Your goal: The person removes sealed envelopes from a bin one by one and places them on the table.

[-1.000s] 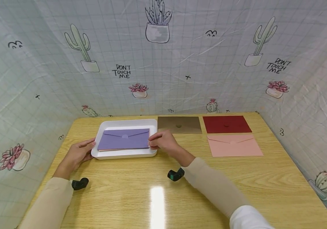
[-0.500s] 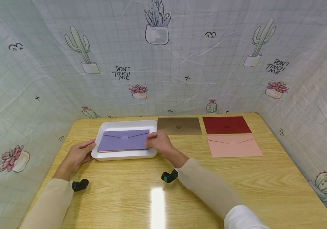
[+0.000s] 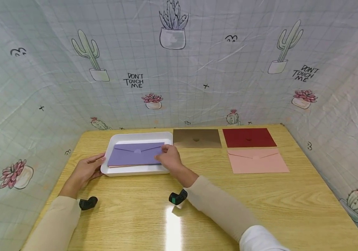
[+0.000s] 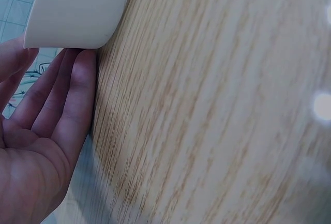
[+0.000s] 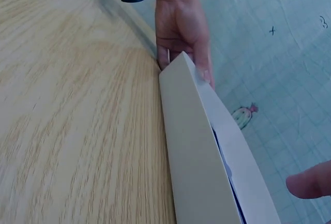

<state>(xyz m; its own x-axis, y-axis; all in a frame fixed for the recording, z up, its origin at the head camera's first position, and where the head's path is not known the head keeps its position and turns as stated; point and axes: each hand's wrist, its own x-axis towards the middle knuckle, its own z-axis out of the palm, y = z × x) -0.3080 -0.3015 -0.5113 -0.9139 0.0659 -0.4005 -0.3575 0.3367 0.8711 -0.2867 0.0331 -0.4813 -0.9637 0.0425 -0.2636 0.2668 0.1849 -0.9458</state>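
Observation:
At the back left of the table lies a white tray point(image 3: 141, 136). My left hand point(image 3: 86, 170) grips its left end, thumb at the rim and fingers against the outside, as the left wrist view also shows. Inside the tray a purple envelope point(image 3: 128, 157) lies flap side up, with a thin orange-pink edge showing beneath it. My right hand point(image 3: 172, 158) is over the tray's right end, fingertips at the purple envelope's right part. Its fingers are mostly hidden; in the right wrist view one fingertip point(image 5: 307, 182) stands apart from the tray wall.
Right of the tray lie a brown envelope point(image 3: 197, 142), a dark red envelope point(image 3: 248, 138) and a pink envelope point(image 3: 257, 162). Each wrist wears a black device point(image 3: 178, 197). A printed cloth point(image 3: 179, 69) rises behind and beside the wooden table point(image 3: 222, 188).
My right hand has moved left from the purple envelope's right edge to farther over it. The tray, the envelopes and my left hand have stayed in place.

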